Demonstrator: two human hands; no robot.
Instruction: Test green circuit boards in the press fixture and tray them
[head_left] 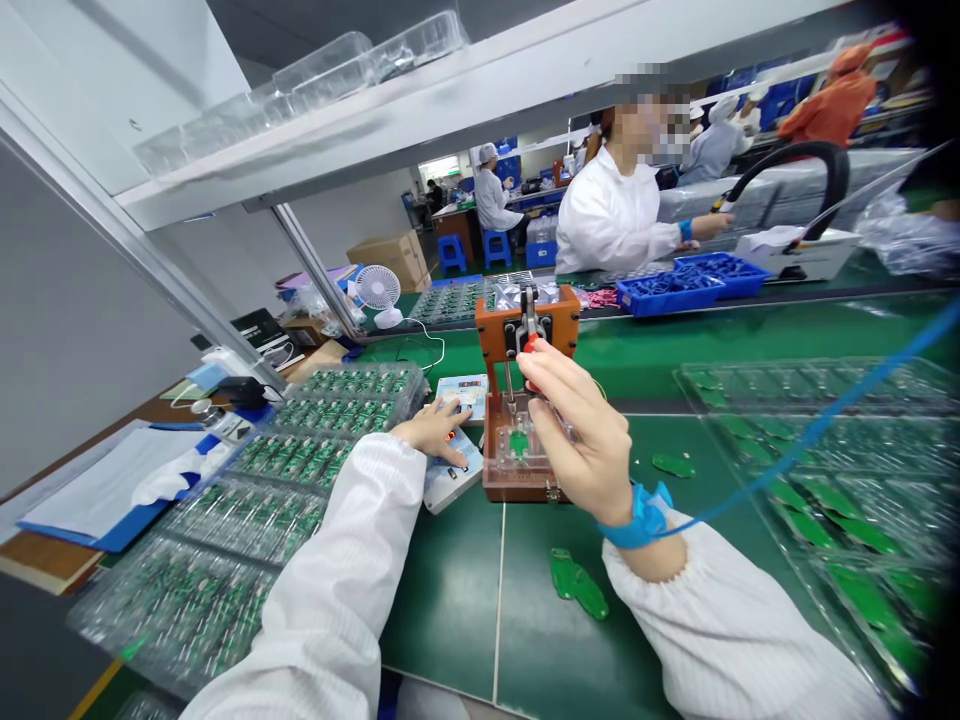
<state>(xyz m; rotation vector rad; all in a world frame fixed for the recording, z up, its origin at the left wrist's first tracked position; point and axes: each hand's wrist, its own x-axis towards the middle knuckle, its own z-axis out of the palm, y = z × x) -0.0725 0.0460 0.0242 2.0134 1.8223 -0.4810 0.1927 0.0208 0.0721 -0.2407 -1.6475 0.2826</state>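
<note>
My right hand (581, 425) is closed round the red-tipped lever (530, 344) of an orange-brown test fixture (525, 400) in the middle of the green bench. A small green circuit board (518, 441) lies in the fixture's clear bed, just left of that hand. My left hand (435, 428) rests with fingers bent on a small white and blue tester box (454, 470) beside the fixture; one finger seems to press its face. A blue wrist strap (641, 515) with a blue cord is on my right wrist.
Clear trays of green boards (247, 510) fill the left side, and more clear trays (840, 470) the right. Loose green boards (577, 585) lie near my right forearm. A blue clipboard with papers (112, 500) is far left. A person in white works across the bench beside blue bins (682, 285).
</note>
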